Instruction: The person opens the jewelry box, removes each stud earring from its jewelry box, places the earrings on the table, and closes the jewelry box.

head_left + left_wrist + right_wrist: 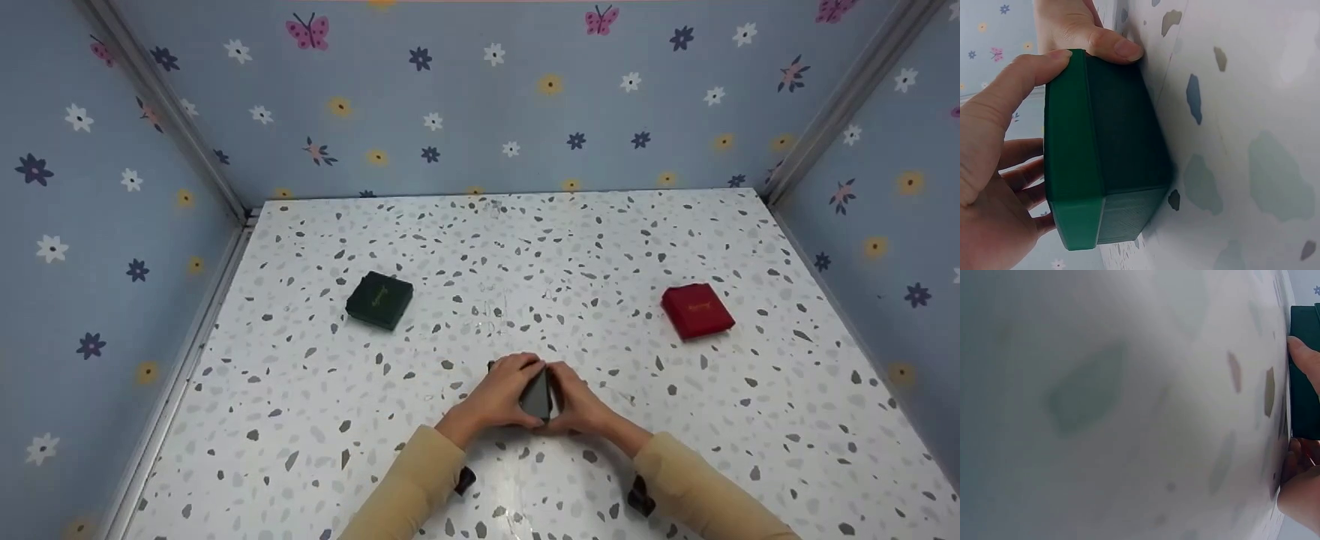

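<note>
Green box | near-middle of speckled tabletop, between both hands | left hand: gripping it | right hand: pinching its side | farther back: dark-green case left, red case right

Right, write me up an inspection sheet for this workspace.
Surface: white table with grey specks.
Job's things: green box between both hands; its lid band looks brighter than its base in the left wrist view.
Clutter: a dark green box farther off on the left, a red box on the right, both apart from the hands.
Grippers: bare hands; the left hand and right hand grip the green box from opposite sides. A small black device shows by each forearm.
Cables: nothing seen.
Surroundings: blue walls patterned with flowers and butterflies, behind and at both sides.
</note>
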{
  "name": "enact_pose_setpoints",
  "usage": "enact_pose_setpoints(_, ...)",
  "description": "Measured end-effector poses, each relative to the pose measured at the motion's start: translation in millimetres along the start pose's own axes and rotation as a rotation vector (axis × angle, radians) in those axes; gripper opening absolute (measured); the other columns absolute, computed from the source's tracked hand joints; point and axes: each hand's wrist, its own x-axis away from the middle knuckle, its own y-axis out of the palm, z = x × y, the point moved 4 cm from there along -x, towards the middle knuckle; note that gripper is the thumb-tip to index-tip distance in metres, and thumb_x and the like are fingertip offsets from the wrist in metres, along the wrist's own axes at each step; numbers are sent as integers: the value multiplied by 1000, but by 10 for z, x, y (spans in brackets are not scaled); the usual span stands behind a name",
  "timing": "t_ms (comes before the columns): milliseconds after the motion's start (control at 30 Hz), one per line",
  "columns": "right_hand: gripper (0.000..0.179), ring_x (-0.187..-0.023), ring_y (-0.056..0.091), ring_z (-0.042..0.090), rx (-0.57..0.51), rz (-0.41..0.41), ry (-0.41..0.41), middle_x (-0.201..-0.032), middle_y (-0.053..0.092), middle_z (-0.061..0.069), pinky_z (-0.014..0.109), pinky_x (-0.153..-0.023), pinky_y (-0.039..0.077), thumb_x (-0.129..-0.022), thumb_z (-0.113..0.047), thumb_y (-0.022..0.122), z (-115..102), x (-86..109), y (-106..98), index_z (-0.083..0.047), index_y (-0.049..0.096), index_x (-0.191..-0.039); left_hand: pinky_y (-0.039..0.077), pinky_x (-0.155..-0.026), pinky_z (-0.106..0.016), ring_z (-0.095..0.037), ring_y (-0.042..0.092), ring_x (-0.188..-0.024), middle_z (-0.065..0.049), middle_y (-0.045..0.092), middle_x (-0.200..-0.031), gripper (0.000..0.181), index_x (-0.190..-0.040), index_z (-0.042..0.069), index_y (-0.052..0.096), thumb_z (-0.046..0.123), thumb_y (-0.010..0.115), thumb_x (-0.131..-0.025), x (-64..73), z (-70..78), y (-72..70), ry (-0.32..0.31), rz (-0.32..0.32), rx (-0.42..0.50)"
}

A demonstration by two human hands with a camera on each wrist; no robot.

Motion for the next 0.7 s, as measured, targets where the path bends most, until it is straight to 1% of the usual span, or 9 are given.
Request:
enact_pose_setpoints(200,91,-107,40,17,21,11,-21,-119,41,4,37,-92,34,-56,-48,78,-6,-4,-3,-7,35,-126,23,-101,-35,-24,35,-119,-13,41,-129,86,-130,-3,40,39,76,-64,-7,-12,17,-12,-7,4)
enact_pose_setpoints(300,92,-109,39,18,12,14,-22,-120,41,5,38,-93,33,-57,-48,78,-6,1,2,-7,35,-127,23,-101,-35,-23,35,-119,-13,41,-129,86,-130,-3,40,39,76,-64,-5,-18,22,-16,-8,11)
enact_pose_setpoints(533,92,-111,36,19,16,-23,-6,-123,38,6,40,-94,31,-60,-48,76,-24,22,-3,-7,32,-129,23,-101,-36,-25,35,-119,-14,40,-130,86,-130,-4,39,38,76,-65,4,-32,36,-26,-18,27)
enact_pose_setpoints(700,93,-112,36,20,17,-39,-9,-125,37,8,40,-94,32,-60,-44,78,-48,31,-17,-7,30,-131,24,-101,-36,-26,36,-119,-15,40,-130,85,-131,-4,39,36,76,-65,11,-29,40,-32,-17,44)
